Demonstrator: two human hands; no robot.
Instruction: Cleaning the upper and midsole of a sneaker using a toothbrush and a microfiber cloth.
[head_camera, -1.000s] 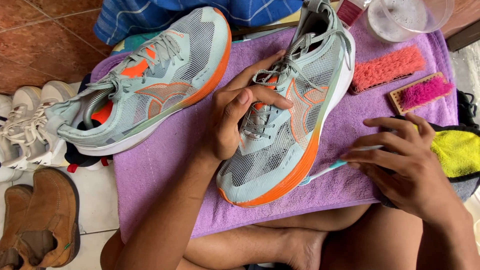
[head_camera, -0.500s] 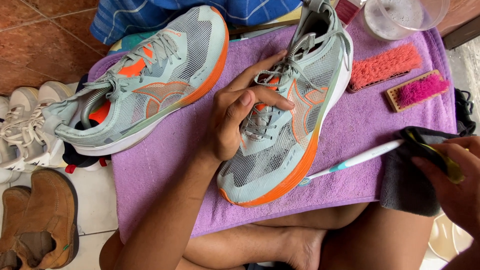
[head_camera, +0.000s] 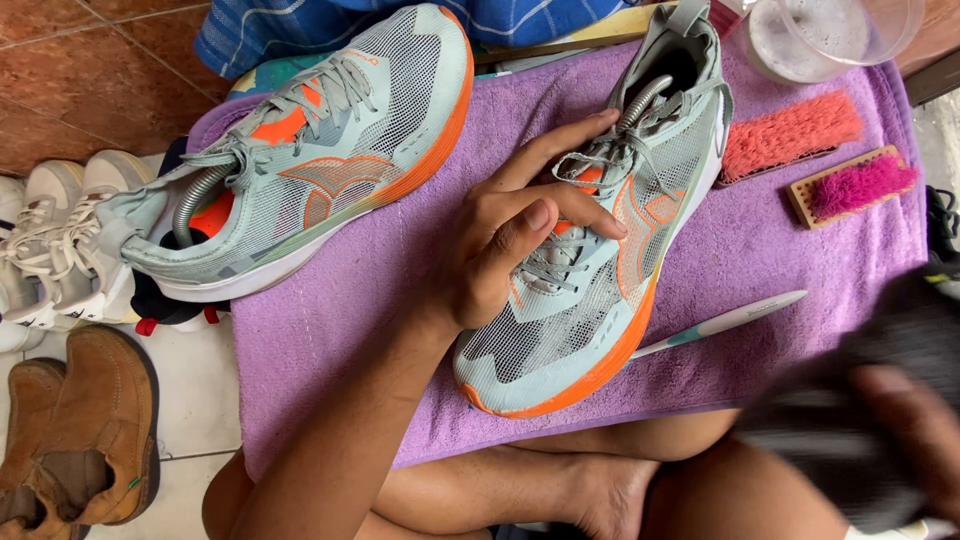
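My left hand (head_camera: 505, 240) grips a pale green mesh running shoe (head_camera: 600, 270) with an orange sole by its laces and tongue, holding it on a purple towel (head_camera: 350, 300). Its mate (head_camera: 310, 170) lies on its side at the towel's upper left. My right hand (head_camera: 905, 430) is blurred at the lower right, closed around a dark grey cloth (head_camera: 850, 420). A white and teal toothbrush (head_camera: 720, 322) lies loose on the towel just right of the held shoe.
An orange-bristled brush (head_camera: 790, 135) and a pink-bristled wooden brush (head_camera: 855, 185) lie at the towel's upper right, below a clear plastic cup (head_camera: 830, 35). White sneakers (head_camera: 45, 240) and brown shoes (head_camera: 75, 430) sit on the tiled floor at left. My bare legs (head_camera: 560, 480) cross below the towel.
My right hand let go of the toothbrush, took up the dark cloth and moved down to the right. The held shoe shifted slightly right.
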